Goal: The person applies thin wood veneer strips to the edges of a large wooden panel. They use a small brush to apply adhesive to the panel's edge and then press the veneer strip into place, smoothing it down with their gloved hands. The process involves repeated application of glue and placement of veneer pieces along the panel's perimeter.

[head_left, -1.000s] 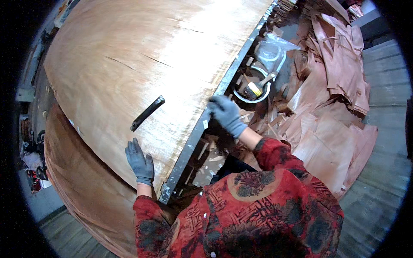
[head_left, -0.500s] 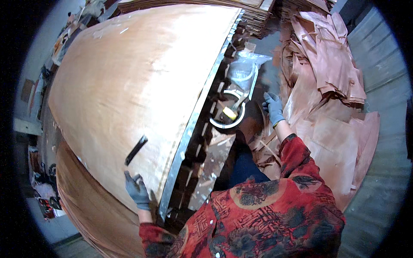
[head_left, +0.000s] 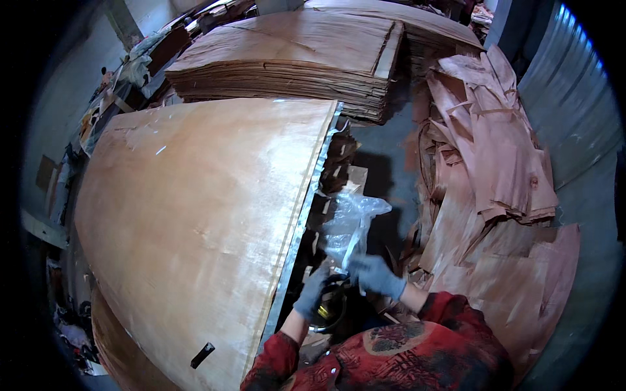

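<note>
Both my hands wear grey gloves and are close together over a round bucket [head_left: 340, 318], just right of the large wooden sheet. My left hand [head_left: 312, 293] is on the bucket's left side, its fingers smeared by motion. From the right, my right hand [head_left: 378, 277] reaches in beside the lower end of a clear plastic bag [head_left: 345, 225]; its fingertips are blurred, and whether they touch the bag is unclear. Something yellow [head_left: 324, 310] shows inside the bucket below my left hand. On the pale wooden sheet [head_left: 195, 221] lies a short black strip [head_left: 203, 355].
A metal-coloured strip [head_left: 301, 225] runs along the sheet's right edge. Beyond the sheet stands a tall stack of thin wood sheets [head_left: 280, 75]. Loose reddish veneer pieces [head_left: 502, 153] are heaped on the right, beside a corrugated wall [head_left: 574, 98].
My left hand has left the wooden sheet and moved right to the bucket. My right hand has come left toward it. The view has shifted, showing more of the far stack.
</note>
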Demonstrator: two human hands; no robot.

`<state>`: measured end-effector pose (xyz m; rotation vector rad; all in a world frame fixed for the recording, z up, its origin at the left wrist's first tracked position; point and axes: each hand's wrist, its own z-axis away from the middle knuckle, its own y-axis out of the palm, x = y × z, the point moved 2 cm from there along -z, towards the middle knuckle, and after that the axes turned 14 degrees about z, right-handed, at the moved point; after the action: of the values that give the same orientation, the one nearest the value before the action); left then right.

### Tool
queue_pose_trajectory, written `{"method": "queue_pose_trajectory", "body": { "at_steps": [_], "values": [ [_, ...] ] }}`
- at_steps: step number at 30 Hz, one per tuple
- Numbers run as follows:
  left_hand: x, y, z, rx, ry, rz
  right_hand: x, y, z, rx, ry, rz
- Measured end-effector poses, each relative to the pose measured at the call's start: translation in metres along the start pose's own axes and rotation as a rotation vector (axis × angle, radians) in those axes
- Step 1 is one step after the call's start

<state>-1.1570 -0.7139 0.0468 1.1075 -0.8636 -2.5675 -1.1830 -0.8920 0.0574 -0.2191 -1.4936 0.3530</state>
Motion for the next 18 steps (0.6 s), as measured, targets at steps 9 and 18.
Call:
{"method": "queue_pose_trajectory", "body": {
  "at_steps": [9,18],
  "values": [
    [-0.004,0.066,0.029,0.384,-0.234,-0.429,-0.040,-0.007,0.064,0.291,0.155,-0.464],
    [0.025,0.021,0.118,0.126,0.444,-1.326,0.008,0.003,0.087,-0.020,0.499,-0.414]
  ]
}}
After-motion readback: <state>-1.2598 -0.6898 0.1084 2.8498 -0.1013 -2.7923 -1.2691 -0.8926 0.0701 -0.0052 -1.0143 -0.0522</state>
